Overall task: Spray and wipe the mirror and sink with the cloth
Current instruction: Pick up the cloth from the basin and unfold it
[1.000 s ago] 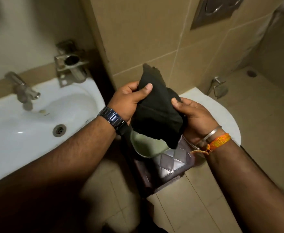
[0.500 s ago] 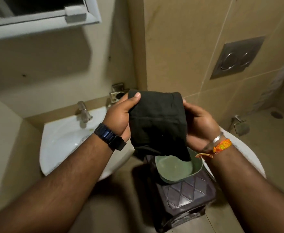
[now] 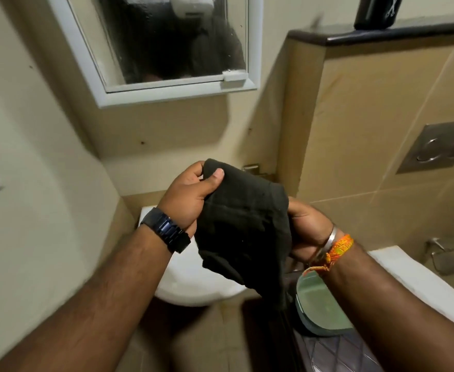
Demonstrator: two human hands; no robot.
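Mirror [image 3: 172,41] newly in view, both hands' fingers [image 3: 215,178] gripping dark cloth [image 3: 243,229] above sink [image 3: 191,285]

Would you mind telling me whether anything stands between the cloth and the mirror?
Nothing visible does. Both hands, left and right, hold the black cloth below the mirror, with only bare wall and open air between them.

Dim, warm indoor light; soft shadow under the mirror [image 3: 167,44] frame; forearms dark at the lower edge; slight motion blur throughout; wide-angle bending at edges.
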